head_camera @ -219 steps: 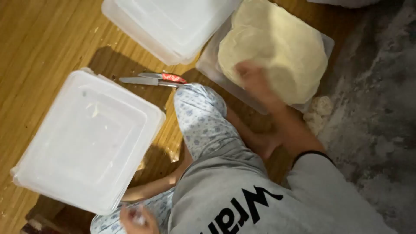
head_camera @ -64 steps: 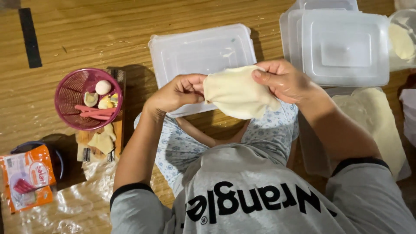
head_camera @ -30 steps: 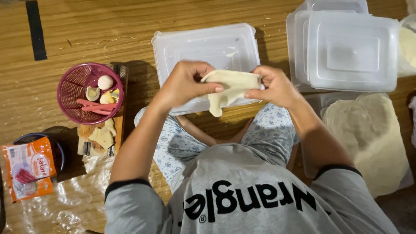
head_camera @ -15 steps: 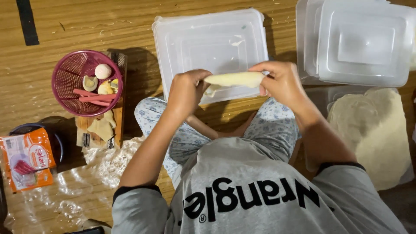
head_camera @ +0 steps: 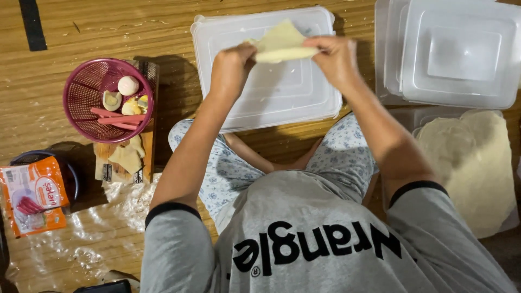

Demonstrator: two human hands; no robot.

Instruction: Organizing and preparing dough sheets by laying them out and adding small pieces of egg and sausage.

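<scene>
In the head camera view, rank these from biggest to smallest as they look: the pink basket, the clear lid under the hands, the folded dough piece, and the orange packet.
1. Clear lid
2. Pink basket
3. Folded dough piece and orange packet: look alike, and the dough is raised nearer the camera, so unranked.

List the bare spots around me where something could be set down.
Bare wooden floor lies above the pink basket, left of the clear lid under the left hand, right hand and folded dough. The lid is flat. Crowded: stacked containers, dough sheets, cutting board.
</scene>
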